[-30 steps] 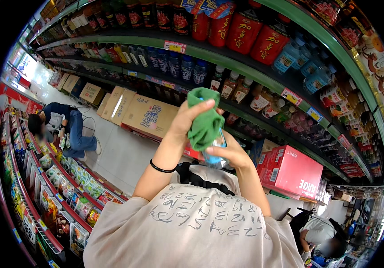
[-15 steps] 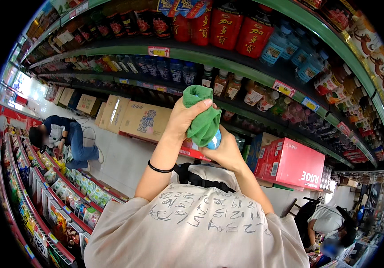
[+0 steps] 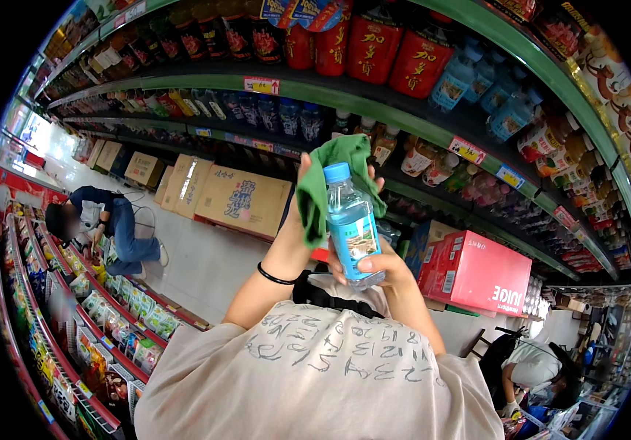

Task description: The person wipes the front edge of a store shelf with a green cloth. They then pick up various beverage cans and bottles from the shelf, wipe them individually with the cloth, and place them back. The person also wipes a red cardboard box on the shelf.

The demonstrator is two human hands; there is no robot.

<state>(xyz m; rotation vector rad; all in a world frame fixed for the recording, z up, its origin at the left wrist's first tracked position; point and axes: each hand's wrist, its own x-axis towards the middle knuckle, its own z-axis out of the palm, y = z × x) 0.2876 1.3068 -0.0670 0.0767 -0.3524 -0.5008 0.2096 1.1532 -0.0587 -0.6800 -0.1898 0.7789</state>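
Observation:
My right hand (image 3: 392,268) grips a clear plastic bottle (image 3: 356,235) near its base, with the thumb across the front. The bottle has a blue cap and a blue picture label, and tilts slightly left at the top. Behind its upper part is a green cloth (image 3: 317,198), draped over my left hand (image 3: 297,220). That hand holds the cloth spread out, with fingertips showing beyond its left and right edges; the palm is hidden. Cloth and bottle neck overlap in the picture, and I cannot tell whether they touch.
Ahead rise curved-looking green-edged shelves (image 3: 374,103) packed with drinks. Cardboard cartons (image 3: 242,202) stand low at left, a red carton (image 3: 477,271) at right. A snack rack (image 3: 103,330) lines the left, where a person (image 3: 121,227) crouches. Another person (image 3: 539,363) bends at lower right.
The green cloth, earlier wrapped around the bottle's upper part, is now spread behind it. The bottle's cap and label have come into view, and it has swung upright in my right hand.

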